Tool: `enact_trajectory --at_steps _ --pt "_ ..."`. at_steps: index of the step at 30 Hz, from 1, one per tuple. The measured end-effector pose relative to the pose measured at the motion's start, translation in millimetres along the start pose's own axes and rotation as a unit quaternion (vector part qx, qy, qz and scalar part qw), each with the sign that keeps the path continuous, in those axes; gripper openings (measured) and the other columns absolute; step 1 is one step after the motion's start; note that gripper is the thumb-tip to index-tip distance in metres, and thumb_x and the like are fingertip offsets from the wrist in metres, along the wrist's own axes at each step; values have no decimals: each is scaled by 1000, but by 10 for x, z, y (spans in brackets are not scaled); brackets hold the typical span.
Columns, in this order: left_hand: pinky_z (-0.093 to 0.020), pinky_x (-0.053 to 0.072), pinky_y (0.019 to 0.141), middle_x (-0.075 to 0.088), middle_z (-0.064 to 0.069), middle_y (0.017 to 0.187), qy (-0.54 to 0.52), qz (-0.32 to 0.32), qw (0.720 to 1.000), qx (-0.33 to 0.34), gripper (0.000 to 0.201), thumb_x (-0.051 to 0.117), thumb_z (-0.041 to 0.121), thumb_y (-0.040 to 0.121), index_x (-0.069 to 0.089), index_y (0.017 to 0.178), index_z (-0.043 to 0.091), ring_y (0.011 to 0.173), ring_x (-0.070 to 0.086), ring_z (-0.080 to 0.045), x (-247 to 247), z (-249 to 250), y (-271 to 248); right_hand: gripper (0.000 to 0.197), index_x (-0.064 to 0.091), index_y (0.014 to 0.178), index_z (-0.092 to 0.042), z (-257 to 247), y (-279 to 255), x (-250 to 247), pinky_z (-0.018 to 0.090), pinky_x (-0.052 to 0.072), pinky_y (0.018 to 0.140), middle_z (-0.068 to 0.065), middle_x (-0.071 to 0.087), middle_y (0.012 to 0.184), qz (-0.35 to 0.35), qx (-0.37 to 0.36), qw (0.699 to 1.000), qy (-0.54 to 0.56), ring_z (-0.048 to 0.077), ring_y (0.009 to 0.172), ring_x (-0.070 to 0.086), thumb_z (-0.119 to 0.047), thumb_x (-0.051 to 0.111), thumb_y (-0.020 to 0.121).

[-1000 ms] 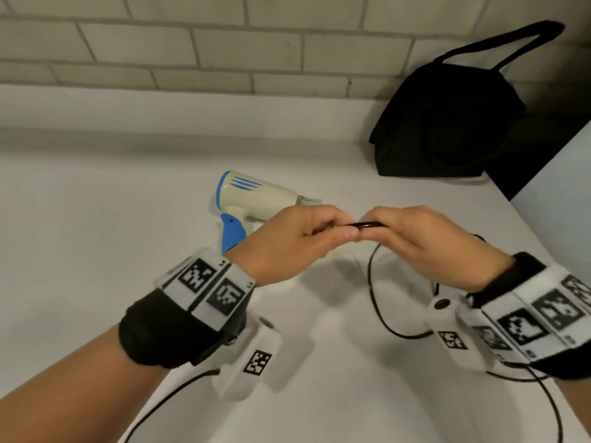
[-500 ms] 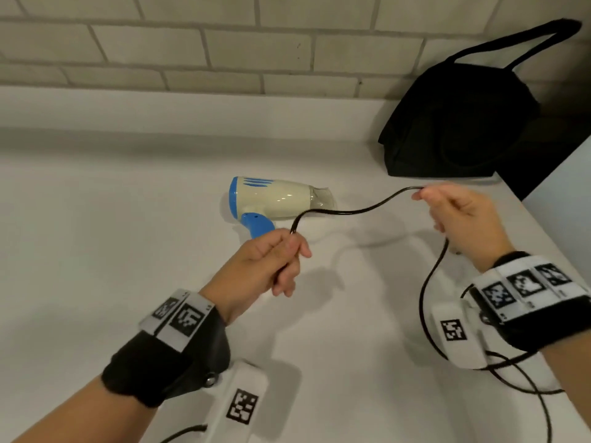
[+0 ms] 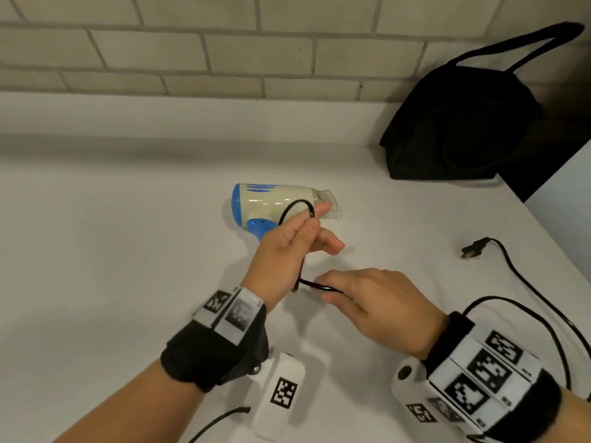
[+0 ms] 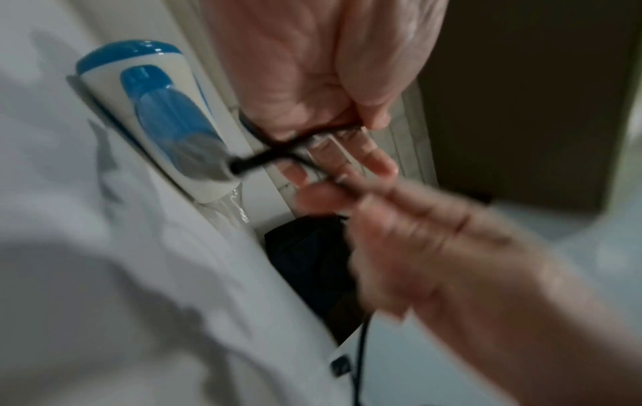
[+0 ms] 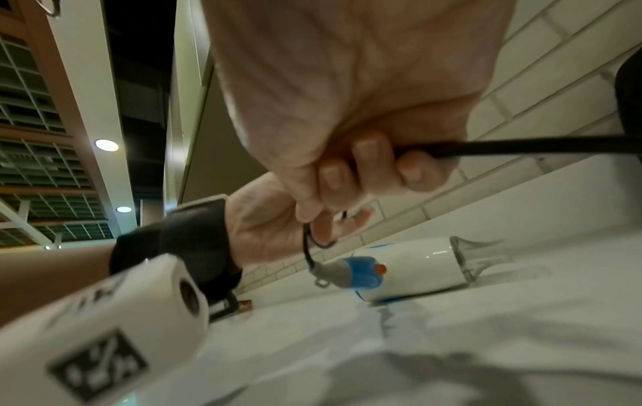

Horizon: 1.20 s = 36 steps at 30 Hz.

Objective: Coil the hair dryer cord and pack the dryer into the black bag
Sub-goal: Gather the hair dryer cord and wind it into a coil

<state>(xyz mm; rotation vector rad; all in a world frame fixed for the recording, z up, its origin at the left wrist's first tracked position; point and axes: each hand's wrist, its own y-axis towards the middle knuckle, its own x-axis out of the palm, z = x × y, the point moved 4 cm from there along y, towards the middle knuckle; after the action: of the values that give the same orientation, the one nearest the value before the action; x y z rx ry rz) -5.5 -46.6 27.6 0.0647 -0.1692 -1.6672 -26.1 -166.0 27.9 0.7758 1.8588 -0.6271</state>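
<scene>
Closest to me, my right hand [image 3: 380,310] has its fingers curled round the black cord [image 3: 315,285], pinching it low by my left wrist and feeding it across. My left hand [image 3: 289,251] stands up just beyond, fingers mostly straight, with one loop of cord draped over them and the thumb seeming to trap it; I'd call that a loose hold, not a fist. The cord looks thin and limp, so I judge it will spring off straight fingers unless each turn is pinned. The rest trails slack to my right, and the plug [image 3: 473,250] lies on the white counter [image 3: 112,251], well apart from both hands. Behind my left hand the hair dryer [image 3: 271,204] lies on its side; it looks light, hard and smooth, best taken round the barrel or blue handle. Farthest off, the black bag [image 3: 460,132] slumps against the wall, soft and floppy.
</scene>
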Motion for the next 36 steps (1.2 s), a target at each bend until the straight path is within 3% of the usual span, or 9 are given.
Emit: enact_trajectory --at_steps 6,11,14,19,22,28,31,33,36 --pt "-12 51 64 64 0 75 19 -20 999 -19 32 37 22 93 41 115 45 60 64 -5 93 -42 -43 41 53 107 -28 -4 -62 29 38 48 67 -7 66 102 27 -51 998 -15 26 88 60 -46 21 90" --pt "-15 44 40 59 0 52 121 -9 993 -8 33 39 46 78 41 109 58 35 47 -8 70 -71 -79 31 59 99 -33 -72 -76 -67 28 41 59 -12 69 80 63 -83 995 8 16 67 62 -39 31 86" --pt "-17 37 31 47 7 35 141 -16 990 -25 25 38 47 79 53 99 53 29 40 -9 102 -121 -98 27 59 94 -40 -30 -67 -144 26 37 61 -12 63 67 95 -65 993 -5 13 60 57 -42 33 87" --pt "-14 32 32 43 9 30 184 -13 982 -45 28 40 29 93 60 75 34 27 38 -4 69 -156 -98 33 60 94 -38 57 -98 -180 26 38 58 -12 59 64 119 -43 992 -25 15 58 57 -48 28 89" --pt "-10 30 34 38 8 29 204 -7 978 -39 31 42 30 91 56 64 31 28 37 -4 48 -173 -119 44 59 97 -36 111 -131 -189 26 38 56 -11 58 63 130 -46 990 -24 16 57 55 -52 18 90" --pt "-10 31 49 45 15 35 183 -34 982 -30 37 38 25 92 47 57 23 38 39 0 99 -152 -145 32 51 100 -41 101 -91 -253 24 38 57 -17 67 77 156 -28 987 12 10 64 54 -53 28 83" --pt "-8 27 45 39 12 32 160 -47 985 -48 42 34 32 91 42 52 20 35 35 -1 93 -150 -188 37 32 105 -38 128 -60 -215 22 32 50 -18 46 59 134 -10 991 18 12 49 40 -58 18 78" --pt "-8 25 42 34 11 30 152 -57 985 -64 45 33 31 92 37 50 18 33 31 -2 78 -177 -212 43 30 114 -36 133 -34 -174 26 33 48 -16 49 66 109 -30 994 -1 8 50 42 -56 14 79" --pt "-9 26 42 31 10 28 125 -79 984 -94 47 33 39 88 33 47 17 31 28 -3 60 -226 -237 53 49 109 -24 138 9 -165 34 45 57 -5 62 91 67 -78 994 -24 19 73 57 -55 14 84"
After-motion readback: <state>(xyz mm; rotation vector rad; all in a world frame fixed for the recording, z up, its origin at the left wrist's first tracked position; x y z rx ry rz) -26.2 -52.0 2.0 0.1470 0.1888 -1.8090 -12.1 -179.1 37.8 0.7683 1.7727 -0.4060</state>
